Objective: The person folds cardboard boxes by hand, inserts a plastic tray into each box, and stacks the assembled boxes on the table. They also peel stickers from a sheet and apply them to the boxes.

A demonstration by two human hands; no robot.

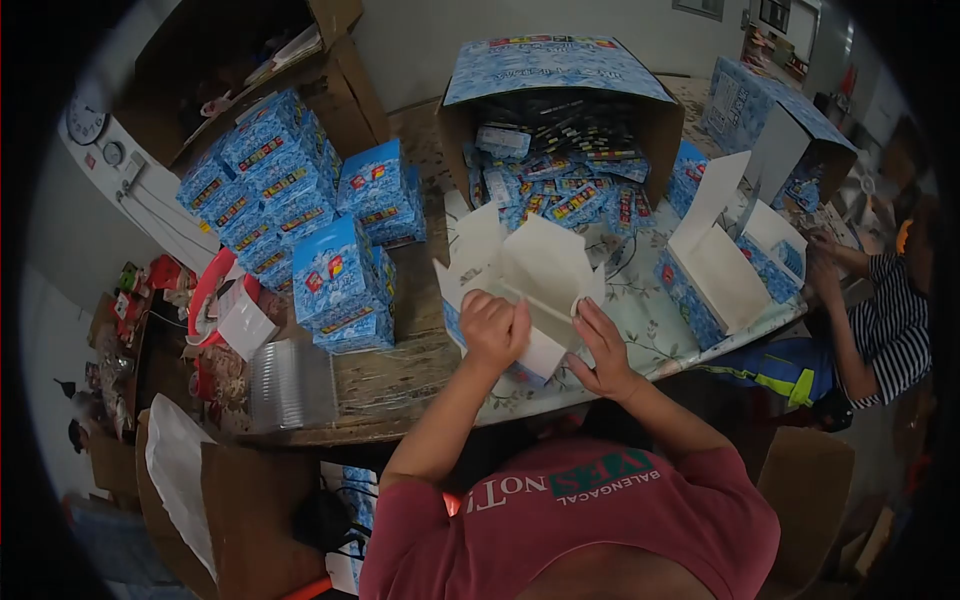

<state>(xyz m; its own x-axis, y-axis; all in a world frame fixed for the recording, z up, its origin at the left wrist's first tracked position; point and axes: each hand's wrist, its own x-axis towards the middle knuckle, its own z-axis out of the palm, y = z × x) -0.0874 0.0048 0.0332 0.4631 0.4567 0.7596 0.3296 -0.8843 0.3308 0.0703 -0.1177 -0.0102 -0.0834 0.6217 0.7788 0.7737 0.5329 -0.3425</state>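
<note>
An open blue-and-white carton (545, 265) with raised white flaps stands at the table's front edge, and its inside looks bare. My left hand (494, 328) is closed at its near left side, fingers curled over the rim. On the right side my right hand (604, 350) has its fingers apart, the fingertips touching a flap. Behind the carton lies a large box (560, 75) on its side, with many small blue packets (575, 190) spilling from its mouth. To the right stands another open carton (720, 265) with white flaps up.
Stacked closed blue boxes (275, 180) fill the table's left part, with a clear plastic tray (290, 385) near the left edge. A co-worker in a striped shirt (893, 325) works at the right beside another large box (780, 115). Brown cardboard boxes (250, 510) stand below the table.
</note>
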